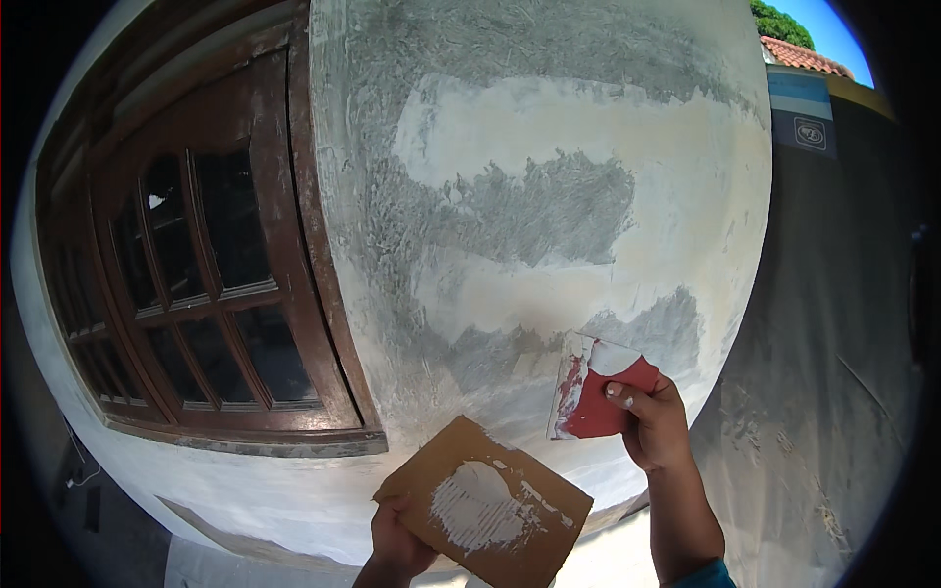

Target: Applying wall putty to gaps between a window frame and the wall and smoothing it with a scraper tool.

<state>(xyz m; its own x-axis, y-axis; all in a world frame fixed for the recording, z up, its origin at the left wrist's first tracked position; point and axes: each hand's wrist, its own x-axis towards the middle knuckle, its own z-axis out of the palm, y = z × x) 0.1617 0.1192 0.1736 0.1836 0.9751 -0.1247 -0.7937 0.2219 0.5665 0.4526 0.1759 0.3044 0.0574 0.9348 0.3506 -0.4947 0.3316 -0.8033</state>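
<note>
My right hand (pixel 655 416) grips a flat red spreader (pixel 613 392), thumb on its face, held up close to the wall. White paste coats the spreader's left and upper edges; whether it touches the wall I cannot tell. Lower down, my left hand (pixel 397 542) holds a brown piece of cardboard (pixel 534 534) by its left corner, tilted. A pile of white filler paste (pixel 480 505) lies on the cardboard, with ridges and smears beside it. The grey wall (pixel 549 211) ahead carries broad off-white bands of filler, with rough grey patches between them.
Left of the wall's coated part is a brown wooden window (pixel 221 294) with dark panes and a projecting frame. A large dark sheet (pixel 814 392) hangs past the wall's right edge. Red roof tiles (pixel 809 57) and a tree (pixel 781 24) show at the top right.
</note>
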